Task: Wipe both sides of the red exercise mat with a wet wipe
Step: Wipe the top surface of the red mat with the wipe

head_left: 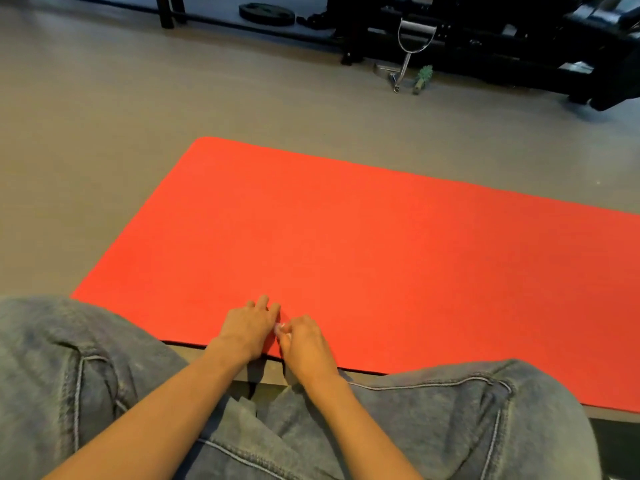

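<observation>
Red mat (381, 254) on grey floor (104, 133); my right hand (306, 346) pinches wet wipe (281, 329) at near edge, left hand (247, 325) alongside, grip unclear; cable handle (415, 32), weight plate (266, 13) beyond.

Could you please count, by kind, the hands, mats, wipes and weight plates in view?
hands: 2, left hand and right hand
mat: 1
wipe: 1
weight plate: 1
Total: 5

Matt red mat (381, 244) — denim jeans (86, 375).
</observation>
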